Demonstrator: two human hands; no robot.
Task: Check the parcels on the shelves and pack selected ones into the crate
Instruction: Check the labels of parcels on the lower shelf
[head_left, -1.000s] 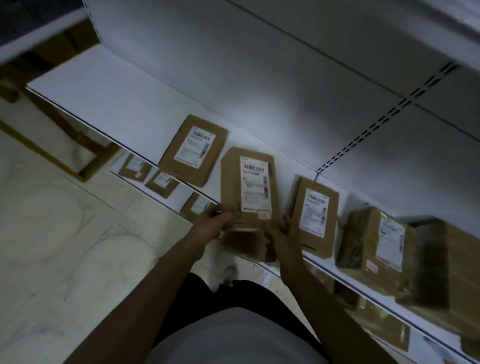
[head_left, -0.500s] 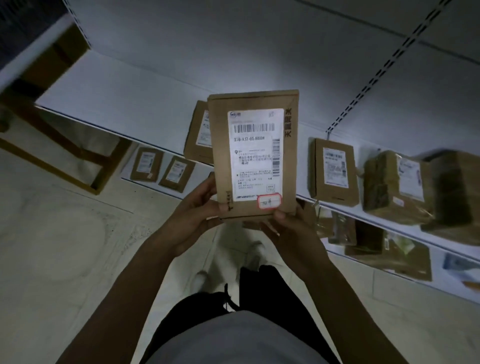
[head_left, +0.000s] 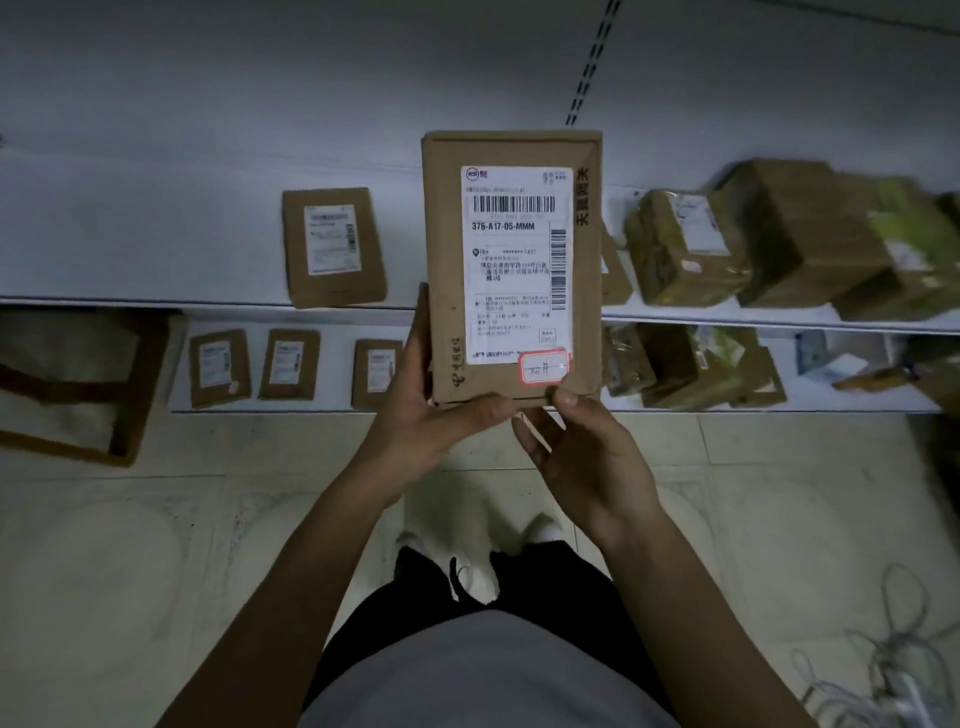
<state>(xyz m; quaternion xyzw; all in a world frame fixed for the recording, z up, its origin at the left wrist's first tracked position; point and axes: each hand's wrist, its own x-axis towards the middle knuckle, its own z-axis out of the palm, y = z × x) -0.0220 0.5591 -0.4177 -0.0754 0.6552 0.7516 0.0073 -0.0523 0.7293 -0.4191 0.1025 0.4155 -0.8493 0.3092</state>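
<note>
While standing before shelves (head_left: 156, 249): holding flat parcel (head_left: 511, 270) upright over floor (head_left: 156, 545), label toward camera; gripping lower left edge with left hand (head_left: 426, 421), pinching bottom right corner with right hand (head_left: 587, 457).

Held parcel (head_left: 511, 267) before upper shelf (head_left: 130, 249), flat parcel (head_left: 335, 247) left, bulky parcels (head_left: 680, 247) right

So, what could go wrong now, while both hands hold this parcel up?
The left hand and right hand grip the parcel only near its bottom, so it might tip or slip. In this dim light the label could be misread. Loose cables on the floor may catch a foot.
</note>
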